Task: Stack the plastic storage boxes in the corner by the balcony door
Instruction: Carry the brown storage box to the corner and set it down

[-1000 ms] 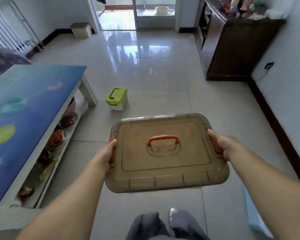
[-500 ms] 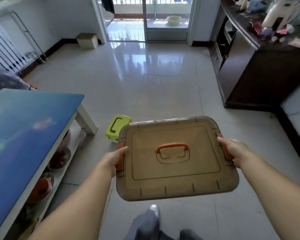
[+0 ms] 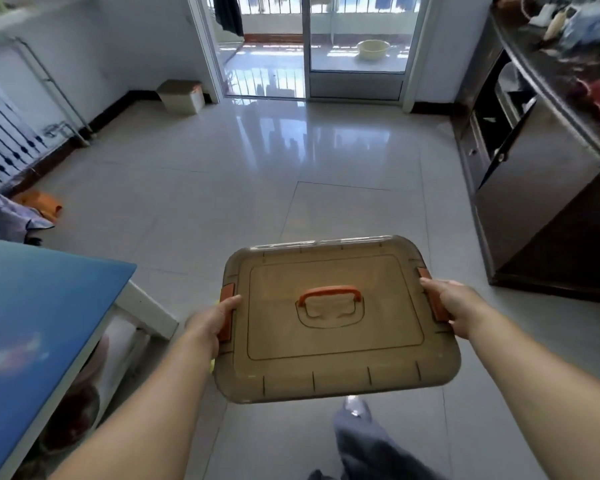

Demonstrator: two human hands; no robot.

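Home living room: glossy tiled floor reflecting daylight, sliding balcony door standing at far end (basin sitting outside), dark wooden cabinet lining right wall, blue-topped low counter sitting at left.

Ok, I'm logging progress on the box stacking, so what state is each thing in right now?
Brown storage box: lid on, carried level above the floor.
Left hand: grips the box's left side.
Right hand: grips the box's right side.
Beige box: lid on, on the floor in the corner.
Balcony door: open on its left half.
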